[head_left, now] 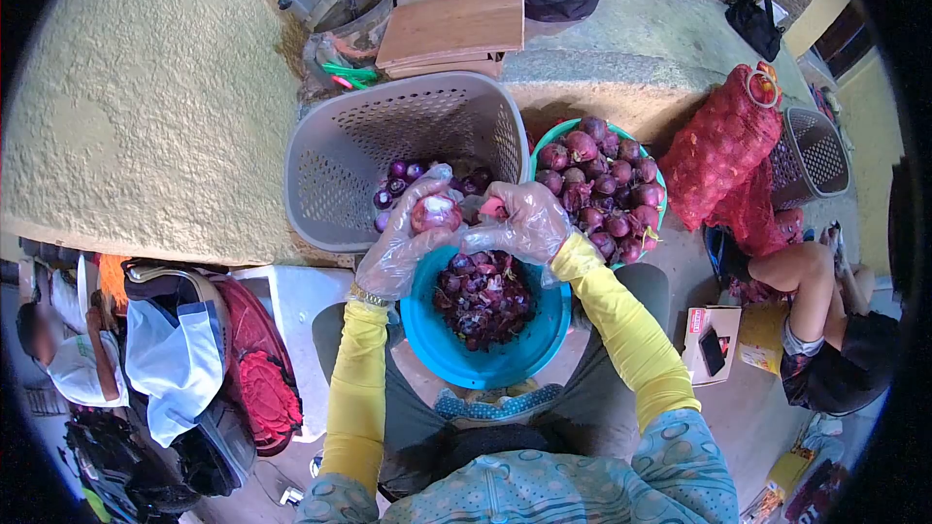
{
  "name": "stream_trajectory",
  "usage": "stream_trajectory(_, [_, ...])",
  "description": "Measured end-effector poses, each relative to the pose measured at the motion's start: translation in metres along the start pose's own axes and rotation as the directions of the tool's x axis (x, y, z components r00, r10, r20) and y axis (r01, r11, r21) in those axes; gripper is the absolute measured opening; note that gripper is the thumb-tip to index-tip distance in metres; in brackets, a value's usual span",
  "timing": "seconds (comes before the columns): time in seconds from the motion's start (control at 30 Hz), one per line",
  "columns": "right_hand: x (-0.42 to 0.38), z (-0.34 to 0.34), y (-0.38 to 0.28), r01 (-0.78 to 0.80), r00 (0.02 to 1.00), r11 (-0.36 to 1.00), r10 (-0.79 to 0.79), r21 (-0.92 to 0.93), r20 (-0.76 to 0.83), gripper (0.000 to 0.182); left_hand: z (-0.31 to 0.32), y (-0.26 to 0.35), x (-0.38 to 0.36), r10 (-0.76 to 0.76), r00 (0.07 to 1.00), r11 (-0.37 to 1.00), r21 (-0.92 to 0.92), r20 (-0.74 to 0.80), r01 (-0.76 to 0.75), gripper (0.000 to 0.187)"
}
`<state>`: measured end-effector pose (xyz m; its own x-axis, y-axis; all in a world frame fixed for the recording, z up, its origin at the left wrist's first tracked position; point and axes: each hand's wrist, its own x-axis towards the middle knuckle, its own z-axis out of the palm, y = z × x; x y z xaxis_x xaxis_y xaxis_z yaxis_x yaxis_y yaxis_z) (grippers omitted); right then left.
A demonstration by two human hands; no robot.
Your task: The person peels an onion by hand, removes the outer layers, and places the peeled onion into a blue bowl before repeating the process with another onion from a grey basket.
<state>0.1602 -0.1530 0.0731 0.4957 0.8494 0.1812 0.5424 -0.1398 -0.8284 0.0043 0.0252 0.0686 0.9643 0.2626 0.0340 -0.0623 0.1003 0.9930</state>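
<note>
Both my hands wear clear plastic gloves. My left hand is closed around a red onion, partly peeled, above the near edge of the grey perforated basket. Close to the onion's right side, my right hand is pinched on a small pinkish-red thing whose kind I cannot tell. Peeled purple onions lie at the bottom of the basket. Below my hands, a blue basin between my legs holds a heap of onion skins.
A green-rimmed tub full of unpeeled onions stands right of the basket. Beyond it leans a red mesh sack of onions. A phone lies on a small box at right, near a seated person. Bags fill the left side.
</note>
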Motion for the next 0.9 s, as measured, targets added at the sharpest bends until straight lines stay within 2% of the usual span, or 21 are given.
stream_trajectory(0.07, [0.0, 0.001, 0.001, 0.0, 1.0, 1.0, 0.0, 0.011, -0.002, 0.051, 0.004, 0.004, -0.003, -0.015, 0.999, 0.999, -0.039, 0.028, 0.016, 0.066])
stream_trajectory(0.13, [0.0, 0.002, 0.005, 0.015, 1.0, 0.996, -0.015, -0.084, 0.005, 0.051, 0.006, 0.007, -0.006, -0.17, 0.978, 0.953, -0.233, 0.119, 0.194, 0.066])
stream_trajectory(0.23, [0.0, 0.0, 0.002, 0.023, 1.0, 0.993, -0.022, -0.119, 0.012, 0.051, 0.005, -0.001, -0.005, -0.183, 0.973, 0.961, -0.185, 0.139, 0.207, 0.075])
stream_trajectory(0.33, [-0.001, -0.002, 0.001, 0.057, 0.998, 0.985, -0.055, -0.163, 0.016, 0.051, 0.003, 0.001, -0.004, -0.141, 0.98, 0.98, -0.122, 0.137, 0.158, 0.074])
stream_trajectory(0.43, [-0.002, -0.006, -0.004, 0.022, 0.999, 0.988, -0.018, -0.15, 0.031, 0.051, 0.001, -0.002, -0.002, -0.125, 0.984, 0.986, -0.093, 0.129, 0.137, 0.075])
stream_trajectory(0.57, [-0.001, -0.006, -0.007, 0.01, 0.999, 0.983, -0.003, -0.185, 0.037, 0.05, 0.001, 0.001, -0.002, -0.151, 0.98, 0.982, -0.093, 0.127, 0.163, 0.074])
stream_trajectory(0.77, [-0.001, -0.006, -0.007, 0.003, 0.998, 0.984, 0.009, -0.179, 0.063, 0.051, 0.002, 0.004, -0.003, -0.087, 0.99, 0.994, -0.057, 0.114, 0.094, 0.074])
stream_trajectory(0.83, [-0.001, -0.004, -0.005, 0.019, 0.998, 0.978, -0.006, -0.206, 0.066, 0.052, 0.006, 0.011, -0.004, -0.14, 0.983, 0.978, -0.136, 0.121, 0.156, 0.076])
stream_trajectory(0.9, [-0.001, -0.004, -0.008, -0.008, 0.995, 0.987, 0.024, -0.16, 0.095, 0.051, 0.001, -0.003, -0.003, -0.142, 0.984, 0.983, -0.099, 0.11, 0.153, 0.076])
